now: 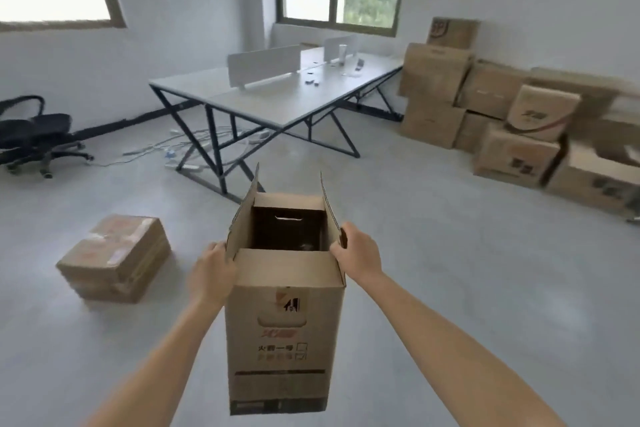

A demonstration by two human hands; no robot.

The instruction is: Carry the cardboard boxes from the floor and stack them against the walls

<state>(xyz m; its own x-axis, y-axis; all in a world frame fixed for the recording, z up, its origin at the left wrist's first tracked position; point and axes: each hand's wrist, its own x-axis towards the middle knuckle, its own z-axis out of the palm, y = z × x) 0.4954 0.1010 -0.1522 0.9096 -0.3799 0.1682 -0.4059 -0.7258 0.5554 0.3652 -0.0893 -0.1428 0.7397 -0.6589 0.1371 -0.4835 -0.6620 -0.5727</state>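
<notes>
Step in hand: carry phase, one box.
- Open cardboard box [282, 340], tall, upright, top flaps up, held out in front of the body. Cannot tell whether its base is off the floor [450, 288] or just touching it.
- Left hand [211, 274] grasps the box at its upper left edge, below the raised flap. Right hand [356, 253] grasps the upper right edge, fingers wrapped over the flap.
- Stacked boxes [485, 104] stand against the right wall [554, 28], well apart from the held box.
- Taped box [114, 260] lies on the floor to the left, not yet moved.

Next move, as judged: turn right, walk to the stack, set the box down flush to the wall or on a level box. The grip is high and on thin flaps, so keep the box upright. A low support may be safer.
</notes>
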